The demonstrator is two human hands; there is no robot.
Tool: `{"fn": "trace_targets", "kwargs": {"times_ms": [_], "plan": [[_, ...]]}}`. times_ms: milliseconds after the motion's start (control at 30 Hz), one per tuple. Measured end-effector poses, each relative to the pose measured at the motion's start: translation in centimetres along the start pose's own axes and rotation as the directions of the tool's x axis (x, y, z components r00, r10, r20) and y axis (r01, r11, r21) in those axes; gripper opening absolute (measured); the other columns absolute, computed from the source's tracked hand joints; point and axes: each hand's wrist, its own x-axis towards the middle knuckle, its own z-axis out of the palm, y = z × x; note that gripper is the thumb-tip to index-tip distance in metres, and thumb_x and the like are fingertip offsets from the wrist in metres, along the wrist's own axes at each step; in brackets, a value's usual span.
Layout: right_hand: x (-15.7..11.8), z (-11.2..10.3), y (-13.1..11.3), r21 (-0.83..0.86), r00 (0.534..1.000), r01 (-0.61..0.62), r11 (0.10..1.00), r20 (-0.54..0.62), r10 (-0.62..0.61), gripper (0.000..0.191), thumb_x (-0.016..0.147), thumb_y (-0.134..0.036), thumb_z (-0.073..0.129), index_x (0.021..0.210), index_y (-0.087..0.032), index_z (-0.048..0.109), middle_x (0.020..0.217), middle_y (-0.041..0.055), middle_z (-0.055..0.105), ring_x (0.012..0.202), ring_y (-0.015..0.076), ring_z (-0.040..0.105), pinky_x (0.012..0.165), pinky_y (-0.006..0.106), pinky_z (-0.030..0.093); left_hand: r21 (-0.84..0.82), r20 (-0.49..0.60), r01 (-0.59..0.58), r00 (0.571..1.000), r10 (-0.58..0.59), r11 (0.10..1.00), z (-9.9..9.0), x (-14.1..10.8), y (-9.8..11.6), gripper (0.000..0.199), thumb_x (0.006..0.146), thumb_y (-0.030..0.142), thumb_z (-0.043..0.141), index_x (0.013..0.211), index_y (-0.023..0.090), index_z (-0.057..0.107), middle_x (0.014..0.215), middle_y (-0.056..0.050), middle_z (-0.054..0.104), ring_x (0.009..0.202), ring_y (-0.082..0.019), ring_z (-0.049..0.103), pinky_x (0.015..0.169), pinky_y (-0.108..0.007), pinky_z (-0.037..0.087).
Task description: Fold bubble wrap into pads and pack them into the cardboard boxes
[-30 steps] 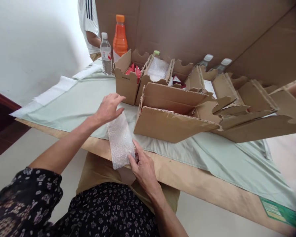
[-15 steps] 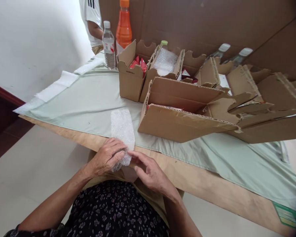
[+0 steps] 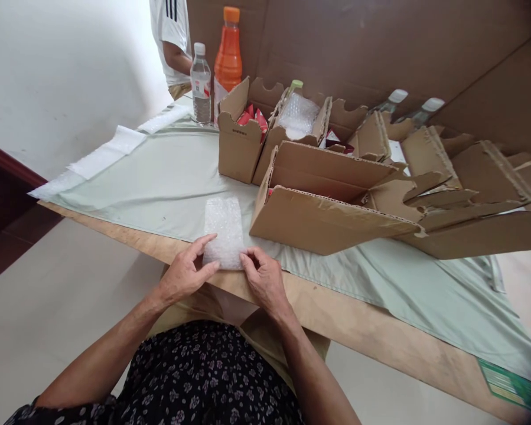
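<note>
A small clear bubble wrap bag [image 3: 224,229] lies flat at the table's front edge, partly on the green cloth and partly on bare wood. My left hand [image 3: 188,271] is at its left side, thumb and index finger spread apart, their tips touching the bag. At the lower right corner, my right hand [image 3: 263,274] pinches the bag's edge between thumb and curled fingers. Whether anything is inside the bag, I cannot tell.
An open cardboard box [image 3: 336,218] stands right of the bag, with several more boxes [image 3: 238,147] behind it. Flat bubble wrap pieces [image 3: 108,152] line the left edge. A water bottle [image 3: 201,88] and an orange bottle [image 3: 228,59] stand behind; a person [image 3: 170,41] is beyond.
The bag's near end, bunched up under my left hand before, is now spread flat. My left hand has shifted to the bag's left side, and my right hand has closed on its lower right corner.
</note>
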Motion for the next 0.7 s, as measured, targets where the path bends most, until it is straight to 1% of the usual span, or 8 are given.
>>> {"fn": "trace_targets", "kwargs": {"times_ms": [67,133,233,333,433,533,600,700], "plan": [[0.3,0.3,0.0,-0.027,0.999,-0.021,0.999,-0.028,0.020,0.024,0.097,-0.037,0.053,0.094,-0.021,0.069,0.085,0.0026,0.075,0.076,0.0171,0.067,0.072,0.027,0.048,0.019,-0.097,0.004,0.995,-0.003,1.000,0.5,0.2,-0.2,0.047,0.095,0.033,0.060,0.139,0.017,0.061,0.098,-0.005,0.076,0.088,-0.019,0.072,0.086,-0.033,0.059],[0.4,0.5,0.0,-0.065,0.999,-0.033,0.997,-0.041,0.030,0.022,0.096,-0.036,0.053,0.095,-0.021,0.069,0.086,0.0032,0.075,0.076,0.0176,0.067,0.072,0.028,0.047,0.083,-0.159,-0.044,0.986,0.057,0.996,0.9,0.3,-0.4,0.042,0.095,0.029,0.058,0.135,0.017,0.063,0.087,-0.002,0.073,0.083,-0.018,0.070,0.086,-0.033,0.058],[0.7,0.6,-0.2,-0.133,1.000,-0.023,0.991,-0.022,0.020,0.020,0.096,-0.034,0.054,0.092,-0.021,0.069,0.086,0.0037,0.076,0.077,0.0181,0.067,0.072,0.028,0.044,0.254,-0.205,-0.124,0.962,0.179,0.959,1.4,0.3,-0.5,0.039,0.094,0.021,0.056,0.133,0.017,0.064,0.086,-0.003,0.072,0.086,-0.021,0.068,0.087,-0.037,0.056],[1.0,0.8,-0.4,-0.196,1.000,-0.001,0.981,-0.003,0.001,0.019,0.096,-0.031,0.055,0.090,-0.021,0.070,0.086,0.0036,0.076,0.076,0.0182,0.067,0.070,0.027,0.043,0.425,-0.214,-0.141,0.944,0.250,0.894,1.8,0.1,-0.5,0.039,0.094,0.016,0.054,0.132,0.017,0.063,0.084,-0.004,0.071,0.086,-0.024,0.065,0.089,-0.041,0.052],[1.4,1.2,-0.3,-0.240,1.000,0.017,0.971,-0.007,-0.019,0.017,0.097,-0.028,0.056,0.094,-0.020,0.071,0.086,0.0046,0.075,0.078,0.0191,0.067,0.071,0.028,0.043,0.528,-0.192,-0.105,0.952,0.239,0.843,1.9,-0.3,-0.4,0.043,0.093,0.016,0.057,0.136,0.017,0.060,0.085,-0.004,0.070,0.089,-0.027,0.063,0.091,-0.044,0.049],[1.1,1.2,0.0,-0.262,0.999,0.030,0.965,-0.029,-0.039,0.022,0.097,-0.028,0.058,0.113,-0.019,0.071,0.096,0.0078,0.076,0.086,0.0215,0.069,0.075,0.030,0.048,0.593,-0.156,-0.071,0.967,0.201,0.802,1.8,-0.6,-0.3,0.051,0.092,0.020,0.059,0.142,0.015,0.056,0.096,-0.009,0.070,0.096,-0.030,0.062,0.092,-0.046,0.049],[0.4,0.7,0.0,-0.283,0.991,0.083,0.956,-0.078,-0.109,0.031,0.099,-0.029,0.057,0.125,-0.018,0.067,0.108,0.0109,0.074,0.094,0.0227,0.070,0.080,0.033,0.051,0.622,-0.128,-0.069,0.974,0.188,0.780,1.7,-0.7,-0.2,0.050,0.092,0.021,0.060,0.141,0.015,0.058,0.101,-0.011,0.069,0.098,-0.032,0.061,0.091,-0.047,0.049],[-1.0,-0.2,-0.1,-0.378,0.934,0.283,0.881,-0.102,-0.344,0.030,0.101,-0.027,0.055,0.127,-0.018,0.067,0.122,0.0137,0.071,0.107,0.0243,0.068,0.089,0.037,0.054,0.628,-0.097,-0.078,0.979,0.177,0.774,1.6,-0.6,-0.3,0.043,0.091,0.021,0.060,0.134,0.018,0.063,0.100,-0.010,0.068,0.099,-0.032,0.061,0.090,-0.046,0.049]]}}
